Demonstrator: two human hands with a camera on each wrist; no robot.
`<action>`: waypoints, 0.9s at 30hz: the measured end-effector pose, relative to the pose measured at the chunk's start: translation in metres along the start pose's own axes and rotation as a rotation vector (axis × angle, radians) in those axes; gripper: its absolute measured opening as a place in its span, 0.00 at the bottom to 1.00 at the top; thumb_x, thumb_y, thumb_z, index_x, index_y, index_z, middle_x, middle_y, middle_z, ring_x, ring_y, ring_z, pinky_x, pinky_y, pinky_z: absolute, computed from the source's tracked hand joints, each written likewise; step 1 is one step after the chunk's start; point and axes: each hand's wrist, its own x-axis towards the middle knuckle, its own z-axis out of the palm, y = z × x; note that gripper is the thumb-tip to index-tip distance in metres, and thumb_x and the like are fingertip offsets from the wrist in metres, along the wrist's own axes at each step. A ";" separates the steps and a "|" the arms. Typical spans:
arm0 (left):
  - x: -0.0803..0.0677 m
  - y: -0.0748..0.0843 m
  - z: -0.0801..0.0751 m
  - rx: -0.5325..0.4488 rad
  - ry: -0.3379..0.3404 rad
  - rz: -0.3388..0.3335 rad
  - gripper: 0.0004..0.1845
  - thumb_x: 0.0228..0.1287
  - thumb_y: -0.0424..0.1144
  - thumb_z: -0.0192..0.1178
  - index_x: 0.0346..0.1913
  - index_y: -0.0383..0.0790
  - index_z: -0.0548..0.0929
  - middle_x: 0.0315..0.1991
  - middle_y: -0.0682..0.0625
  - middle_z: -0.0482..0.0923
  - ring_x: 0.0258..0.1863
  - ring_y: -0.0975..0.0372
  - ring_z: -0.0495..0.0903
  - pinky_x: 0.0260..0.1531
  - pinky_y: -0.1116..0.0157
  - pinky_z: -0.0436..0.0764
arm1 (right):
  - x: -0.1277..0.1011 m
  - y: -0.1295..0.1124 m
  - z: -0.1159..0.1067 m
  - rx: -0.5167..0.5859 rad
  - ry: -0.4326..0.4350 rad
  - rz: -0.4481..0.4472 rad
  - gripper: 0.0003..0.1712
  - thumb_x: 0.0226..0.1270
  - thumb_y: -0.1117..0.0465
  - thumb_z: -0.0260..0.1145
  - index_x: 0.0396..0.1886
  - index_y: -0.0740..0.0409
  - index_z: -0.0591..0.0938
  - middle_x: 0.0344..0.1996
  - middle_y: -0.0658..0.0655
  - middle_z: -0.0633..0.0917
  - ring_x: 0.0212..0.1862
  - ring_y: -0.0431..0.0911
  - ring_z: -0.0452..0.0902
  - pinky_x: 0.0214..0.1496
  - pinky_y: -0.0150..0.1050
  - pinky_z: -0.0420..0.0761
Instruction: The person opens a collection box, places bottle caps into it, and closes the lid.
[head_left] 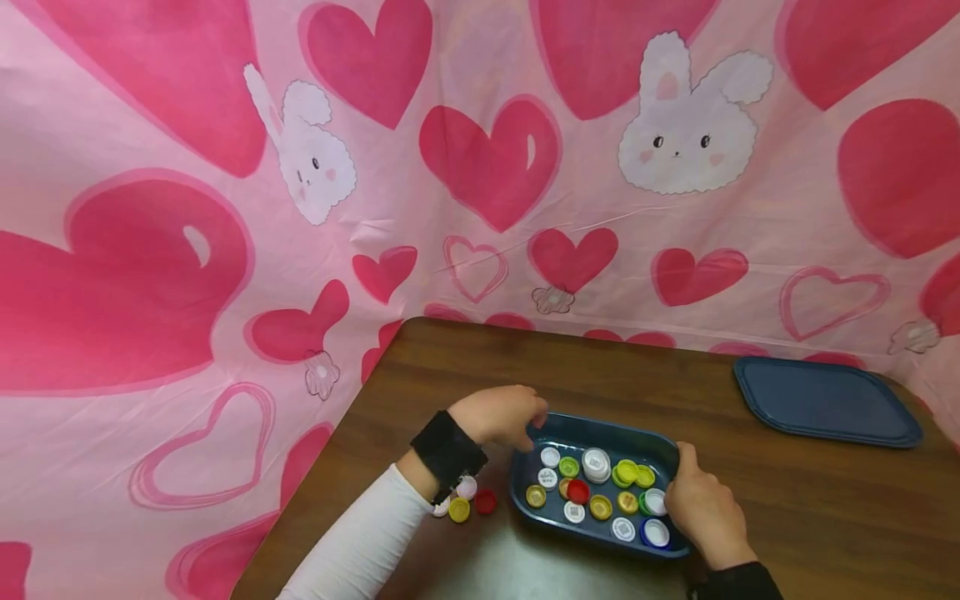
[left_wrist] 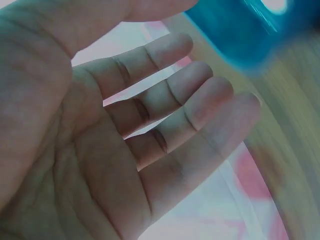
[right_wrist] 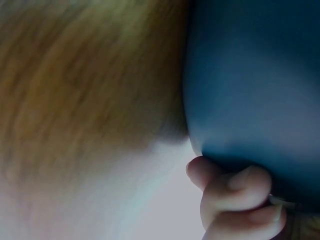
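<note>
Pink heart-print sheeting backs the brown table (head_left: 825,500). We note the blue tray (head_left: 600,433) of bottle caps (head_left: 596,464) near the table's front edge. Our left hand (head_left: 498,414) hovers over the tray's left rim, fingers straight and apart, holding nothing. Our right hand (head_left: 701,508) curls round the tray's right wall, gripping it.

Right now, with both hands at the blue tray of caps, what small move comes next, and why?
Probably lower the left hand onto the tray's near-left corner. Its fingers are open and hold nothing, while the right hand already grips the opposite rim. Three caps lie outside on the table.
</note>
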 end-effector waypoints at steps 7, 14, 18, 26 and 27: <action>-0.029 -0.043 0.015 -0.063 0.021 -0.092 0.15 0.56 0.39 0.74 0.47 0.44 0.85 0.33 0.56 0.77 0.32 0.64 0.76 0.31 0.68 0.79 | -0.001 0.001 -0.001 -0.009 0.006 -0.004 0.35 0.71 0.62 0.56 0.72 0.64 0.53 0.45 0.80 0.79 0.37 0.62 0.79 0.37 0.59 0.80; -0.045 -0.067 0.044 -0.116 -0.035 -0.165 0.14 0.51 0.35 0.77 0.41 0.43 0.85 0.32 0.54 0.76 0.32 0.63 0.76 0.32 0.68 0.81 | 0.001 -0.003 0.000 -0.006 -0.019 0.029 0.36 0.71 0.61 0.57 0.72 0.64 0.52 0.46 0.79 0.79 0.37 0.61 0.79 0.37 0.58 0.80; -0.054 -0.075 0.055 -0.155 -0.057 -0.203 0.15 0.50 0.34 0.77 0.41 0.45 0.86 0.33 0.54 0.77 0.33 0.62 0.75 0.34 0.65 0.81 | 0.001 -0.004 -0.001 -0.003 -0.028 0.031 0.36 0.72 0.61 0.57 0.72 0.64 0.52 0.46 0.79 0.78 0.37 0.61 0.79 0.37 0.58 0.80; -0.062 -0.081 0.068 -0.250 -0.052 -0.261 0.17 0.48 0.34 0.78 0.43 0.44 0.87 0.37 0.53 0.78 0.36 0.60 0.75 0.40 0.60 0.81 | 0.000 -0.003 0.000 -0.005 -0.028 0.027 0.36 0.72 0.62 0.56 0.72 0.65 0.52 0.46 0.80 0.78 0.37 0.61 0.79 0.37 0.58 0.81; -0.062 -0.081 0.070 -0.262 -0.052 -0.266 0.18 0.47 0.34 0.78 0.43 0.45 0.87 0.36 0.53 0.77 0.36 0.60 0.75 0.40 0.60 0.81 | 0.000 -0.003 0.000 -0.005 -0.030 0.029 0.36 0.72 0.61 0.56 0.72 0.65 0.52 0.46 0.80 0.78 0.37 0.61 0.79 0.37 0.58 0.80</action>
